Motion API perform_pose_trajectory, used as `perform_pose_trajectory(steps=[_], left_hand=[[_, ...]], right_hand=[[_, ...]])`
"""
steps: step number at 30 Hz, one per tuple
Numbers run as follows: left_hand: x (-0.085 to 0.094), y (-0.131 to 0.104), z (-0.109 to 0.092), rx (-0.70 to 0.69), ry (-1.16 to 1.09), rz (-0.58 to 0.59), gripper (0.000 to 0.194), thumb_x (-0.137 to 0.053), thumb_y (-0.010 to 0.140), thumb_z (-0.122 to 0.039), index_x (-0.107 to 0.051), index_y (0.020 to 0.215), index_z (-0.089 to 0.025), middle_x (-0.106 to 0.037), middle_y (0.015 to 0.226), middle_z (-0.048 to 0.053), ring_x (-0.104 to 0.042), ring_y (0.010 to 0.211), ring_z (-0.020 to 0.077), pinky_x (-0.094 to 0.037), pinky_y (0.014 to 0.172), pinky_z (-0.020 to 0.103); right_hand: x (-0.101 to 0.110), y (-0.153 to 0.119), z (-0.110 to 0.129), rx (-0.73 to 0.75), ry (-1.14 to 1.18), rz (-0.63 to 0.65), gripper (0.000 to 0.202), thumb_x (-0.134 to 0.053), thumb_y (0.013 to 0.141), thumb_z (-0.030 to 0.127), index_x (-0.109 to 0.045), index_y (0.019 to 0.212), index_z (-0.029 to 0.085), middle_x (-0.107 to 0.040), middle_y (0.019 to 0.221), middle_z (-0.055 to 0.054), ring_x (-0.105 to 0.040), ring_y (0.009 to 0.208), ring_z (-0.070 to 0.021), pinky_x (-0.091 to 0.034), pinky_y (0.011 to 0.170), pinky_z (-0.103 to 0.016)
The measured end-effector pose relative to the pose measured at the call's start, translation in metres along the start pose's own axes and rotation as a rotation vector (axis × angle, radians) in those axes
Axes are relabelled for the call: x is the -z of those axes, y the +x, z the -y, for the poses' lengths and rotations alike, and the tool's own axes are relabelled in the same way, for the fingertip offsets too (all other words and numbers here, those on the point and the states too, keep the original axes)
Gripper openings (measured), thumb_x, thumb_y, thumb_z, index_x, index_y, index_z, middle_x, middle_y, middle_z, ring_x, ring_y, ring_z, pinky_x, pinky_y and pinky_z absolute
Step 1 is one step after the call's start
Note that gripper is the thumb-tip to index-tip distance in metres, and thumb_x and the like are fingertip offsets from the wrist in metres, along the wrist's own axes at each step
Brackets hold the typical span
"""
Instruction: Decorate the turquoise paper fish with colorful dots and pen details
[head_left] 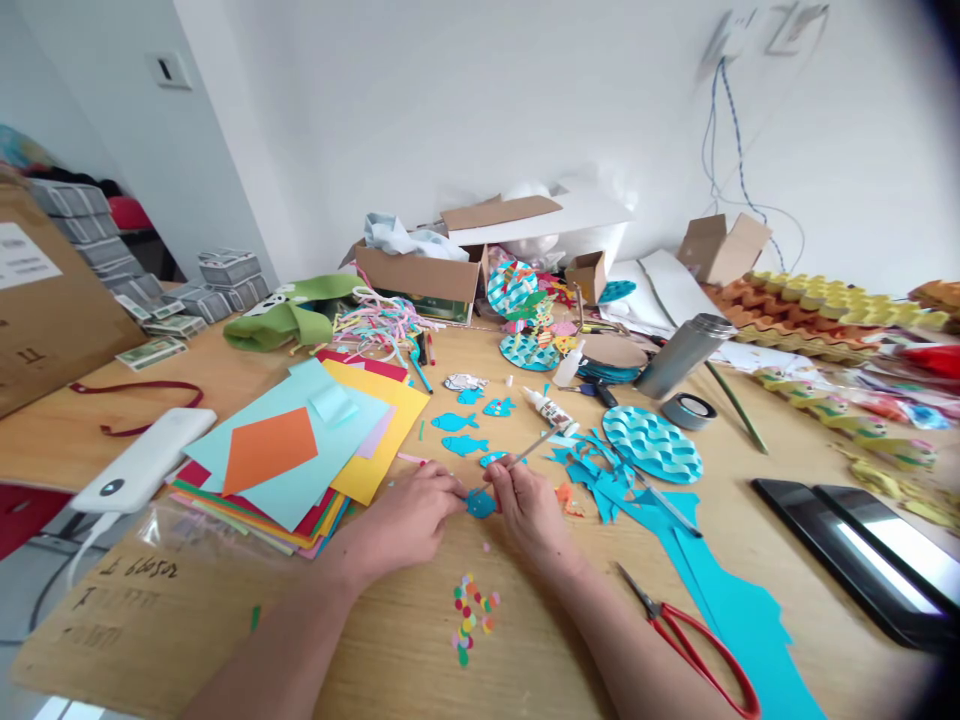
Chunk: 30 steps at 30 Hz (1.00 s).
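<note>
Blue paper fish (481,503) is on the counter (405,610), between the two hands. Small, flat, rounded body, matte, a pale eye mark on it. Left hand (412,512): fingers together and curled down, tips at the fish's left edge; can't tell if they pinch it or just press. Right hand (531,505): closed, thin stick (534,446) gripped between thumb and fingers, stick slanting up to the right, fingertips right beside the fish.

Counter is light wood grain, busy. Nearest: loose round paper dots (469,622), mixed colors, and red-handled scissors (675,630), blades parted slightly, beside a long cut sheet of blue paper (731,590). Left: fanned stack of colored paper (300,450), orange piece on top, smooth and flat; glossy white power bank (142,460) with cable. Right: two black slabs (862,560), shiny, screens reflecting light.

Past the hands: more blue fish cutouts (463,444), white glue bottle (551,410), curly blue scraps (600,480), wavy-patterned blue disc (652,443), roll of grey tape (688,411), brushed-metal flask (684,355) lying tilted.

Further back: green felt-like piece (296,310), tangle of pastel fuzzy stems (382,322), open cardboard box (424,275), bumpy yellow and orange egg trays (817,310). Behind it all, plain white wall (465,100), twisted blue cord (739,150) hanging from a socket at right, switch (169,70) at left.
</note>
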<state>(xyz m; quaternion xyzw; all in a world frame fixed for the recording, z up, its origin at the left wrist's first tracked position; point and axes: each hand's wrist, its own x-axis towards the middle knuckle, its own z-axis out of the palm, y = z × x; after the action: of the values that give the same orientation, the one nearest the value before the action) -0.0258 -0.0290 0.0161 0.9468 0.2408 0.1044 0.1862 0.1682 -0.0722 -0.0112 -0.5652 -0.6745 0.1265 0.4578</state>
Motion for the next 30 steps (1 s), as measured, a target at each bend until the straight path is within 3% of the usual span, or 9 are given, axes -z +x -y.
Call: perform_pose_trajectory(steps=[8,18,30], left_hand=[[0.0006,-0.0006,0.0,-0.003,-0.034,0.0,0.043,-0.052,0.082,0.002,-0.071,0.113,-0.021,-0.069,0.119,0.004,-0.054,0.118,0.024,-0.039,0.111,0.044],[-0.0013,-0.001,0.0022,-0.012,-0.047,-0.005,0.042,-0.052,0.083,0.002,-0.072,0.112,-0.021,-0.069,0.118,0.003,-0.055,0.116,0.0229,-0.039,0.111,0.042],[-0.0007,-0.0001,0.003,-0.021,-0.046,-0.009,0.045,-0.051,0.081,0.003,-0.072,0.112,-0.022,-0.069,0.118,0.003,-0.054,0.117,0.0232,-0.041,0.109,0.043]], right_hand=[[0.0034,0.0002,0.005,-0.039,0.006,-0.029,0.047,-0.034,0.103,0.049,-0.059,0.075,0.021,-0.062,0.058,-0.002,-0.056,0.046,-0.0133,-0.041,0.048,-0.023],[0.006,-0.0001,0.0008,-0.044,-0.046,-0.178,0.048,-0.036,0.103,0.049,-0.058,0.071,0.022,-0.068,0.065,-0.005,-0.063,0.054,-0.0153,-0.044,0.052,-0.023],[0.0051,0.0004,-0.002,-0.026,-0.118,-0.129,0.051,-0.034,0.103,0.051,-0.058,0.069,0.022,-0.066,0.06,-0.004,-0.059,0.048,-0.0144,-0.041,0.05,-0.024]])
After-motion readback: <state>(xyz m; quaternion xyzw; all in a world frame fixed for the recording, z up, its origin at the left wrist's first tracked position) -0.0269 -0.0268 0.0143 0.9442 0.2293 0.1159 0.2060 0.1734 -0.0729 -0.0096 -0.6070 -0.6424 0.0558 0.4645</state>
